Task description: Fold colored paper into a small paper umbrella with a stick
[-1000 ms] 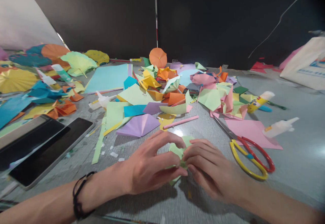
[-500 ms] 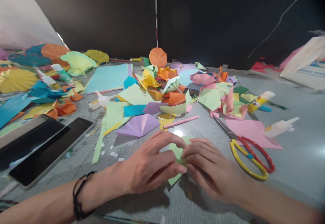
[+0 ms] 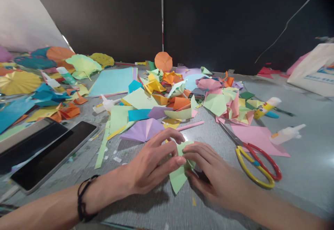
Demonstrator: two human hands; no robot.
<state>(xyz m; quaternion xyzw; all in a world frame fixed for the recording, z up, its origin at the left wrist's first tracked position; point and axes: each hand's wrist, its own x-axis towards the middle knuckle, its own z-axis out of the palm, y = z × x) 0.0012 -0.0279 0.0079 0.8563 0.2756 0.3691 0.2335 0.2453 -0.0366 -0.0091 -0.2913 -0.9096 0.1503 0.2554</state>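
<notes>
My green folded paper [image 3: 179,178]: long axis near-far, tip toward me | left hand [image 3: 152,164], right hand [image 3: 211,171] both pinching it | more flap showing than earlier

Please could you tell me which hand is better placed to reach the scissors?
Probably the right hand: it lies nearer the red-and-yellow scissors, with nothing between them. The left hand is on the far side of the pale green folded paper, which both hands are touching.
</notes>
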